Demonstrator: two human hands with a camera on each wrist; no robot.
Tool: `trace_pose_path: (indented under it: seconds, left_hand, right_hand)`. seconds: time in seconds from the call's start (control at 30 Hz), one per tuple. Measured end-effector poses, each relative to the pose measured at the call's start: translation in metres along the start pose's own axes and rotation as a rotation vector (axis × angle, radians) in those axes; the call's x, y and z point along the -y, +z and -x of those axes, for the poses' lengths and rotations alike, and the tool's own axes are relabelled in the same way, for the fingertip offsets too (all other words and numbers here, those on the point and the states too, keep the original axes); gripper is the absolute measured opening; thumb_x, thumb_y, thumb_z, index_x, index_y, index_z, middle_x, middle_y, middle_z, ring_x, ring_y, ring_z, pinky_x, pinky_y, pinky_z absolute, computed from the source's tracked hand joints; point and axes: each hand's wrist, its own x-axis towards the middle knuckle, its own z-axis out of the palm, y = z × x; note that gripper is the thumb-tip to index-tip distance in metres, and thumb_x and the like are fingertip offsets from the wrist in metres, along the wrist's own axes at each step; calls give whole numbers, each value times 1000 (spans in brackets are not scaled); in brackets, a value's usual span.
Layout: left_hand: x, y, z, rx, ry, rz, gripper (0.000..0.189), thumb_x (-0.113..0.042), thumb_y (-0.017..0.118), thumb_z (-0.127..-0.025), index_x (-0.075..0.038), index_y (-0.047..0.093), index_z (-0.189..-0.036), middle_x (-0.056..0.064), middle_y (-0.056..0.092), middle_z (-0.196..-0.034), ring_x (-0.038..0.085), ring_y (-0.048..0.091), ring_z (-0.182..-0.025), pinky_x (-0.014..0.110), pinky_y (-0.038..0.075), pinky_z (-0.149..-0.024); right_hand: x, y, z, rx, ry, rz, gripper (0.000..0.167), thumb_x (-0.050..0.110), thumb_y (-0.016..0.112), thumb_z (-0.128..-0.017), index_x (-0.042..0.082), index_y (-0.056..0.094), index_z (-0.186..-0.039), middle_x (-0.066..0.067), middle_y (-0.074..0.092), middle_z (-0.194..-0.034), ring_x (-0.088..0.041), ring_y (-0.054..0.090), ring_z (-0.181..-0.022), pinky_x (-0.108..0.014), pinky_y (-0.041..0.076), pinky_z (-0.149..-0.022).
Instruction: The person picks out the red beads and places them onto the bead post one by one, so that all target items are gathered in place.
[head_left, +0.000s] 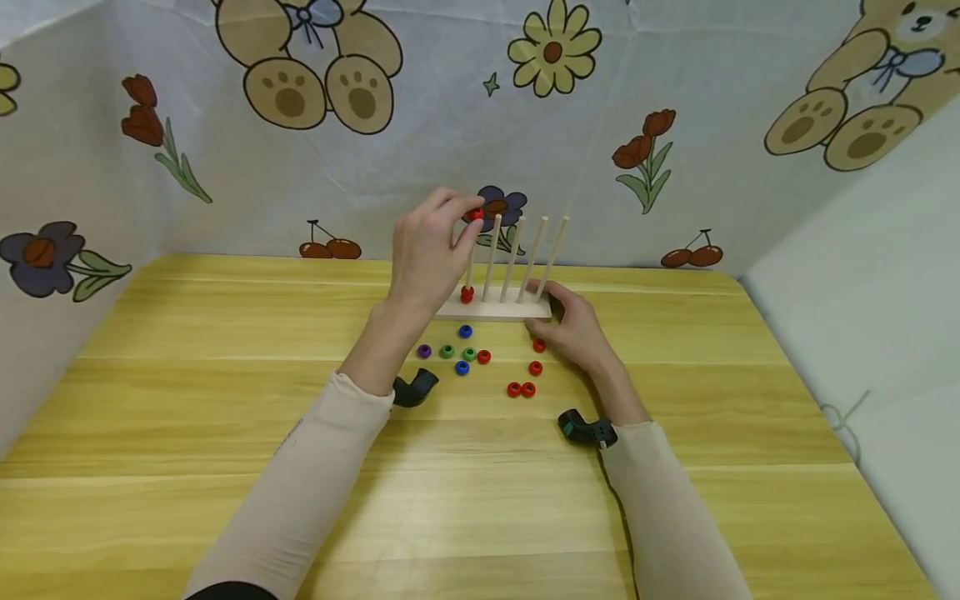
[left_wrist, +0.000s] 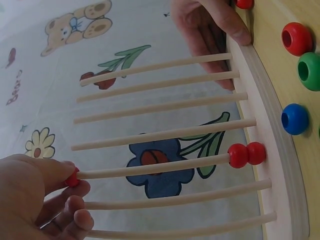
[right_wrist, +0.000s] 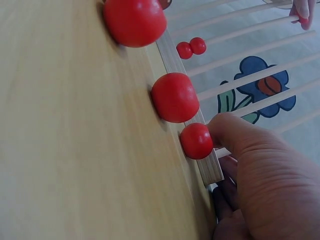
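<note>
My left hand [head_left: 429, 250] pinches a red bead [left_wrist: 73, 177] between thumb and fingers. In the left wrist view that bead sits right at the tip of one wooden peg. Two red beads [left_wrist: 247, 154] are stacked at the bottom of the same peg. The other visible pegs of the wooden peg stand [head_left: 495, 311] carry no beads. At the stand's right end, my right hand [head_left: 576, 327] grips the base, thumb in front and fingers behind. A loose red bead [right_wrist: 196, 141] lies close by the right thumb.
Loose beads lie on the table before the stand: a purple bead [head_left: 424, 352], green beads [head_left: 447, 352], blue beads [head_left: 462, 367] and several red beads [head_left: 528, 389]. A patterned cloth [head_left: 450, 125] hangs behind the wooden table [head_left: 420, 517]. A white surface borders its right side.
</note>
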Motion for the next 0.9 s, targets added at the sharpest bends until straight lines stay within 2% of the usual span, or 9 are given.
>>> trace_pose_path:
  seconds: [0.13,0.27,0.4,0.53,0.67,0.77,0.9]
  left_hand:
    - [1,-3,1,-22,10,13,25,-14,73,-100,-9,78,-123,9,74,-113,19,50,-58,34,39,-60]
    - [2,-7,5,-71,92,39,19,-12,75,-98,-6,79,-115,10,74,-106,19,49,-59,32,37,-58]
    - [5,-10,16,-55,168,45,13,-9,75,-97,-4,80,-108,10,74,-99,20,52,-64,31,40,-61]
    - [11,-9,30,48,184,31,11,-8,75,-96,-4,80,-105,10,75,-96,22,57,-70,32,45,-63]
    - [17,-6,41,178,153,2,10,-12,77,-96,-5,80,-103,8,77,-97,23,64,-80,35,51,-68]
    - [20,-4,47,306,109,-31,10,-15,77,-96,-8,80,-102,5,77,-96,23,65,-85,36,52,-73]
    - [18,-1,52,521,52,-53,10,-22,78,-97,-13,81,-100,-1,74,-90,19,61,-85,35,49,-74]
  right_hand:
    - [1,0,-1,0,3,-2,60,8,77,-91,9,59,-148,-15,57,-152,-29,46,-147,-48,32,-125]
    - [1,0,0,2,0,-23,58,8,77,-91,8,60,-147,-15,57,-152,-29,45,-148,-48,31,-126]
    - [2,1,0,5,0,-29,58,8,77,-92,8,60,-147,-16,57,-152,-29,46,-148,-48,31,-126]
    - [1,1,-1,0,-1,-15,59,8,77,-91,8,60,-147,-16,57,-152,-29,47,-147,-48,33,-125]
    - [1,0,-1,-4,-1,-3,59,7,76,-91,8,59,-148,-16,57,-152,-29,47,-147,-48,34,-124]
    - [2,0,0,-1,3,-9,59,7,76,-91,9,59,-148,-16,57,-152,-29,47,-147,-48,35,-124]
    - [3,1,1,2,5,-21,58,7,76,-92,9,59,-148,-16,57,-151,-30,48,-145,-49,35,-123]
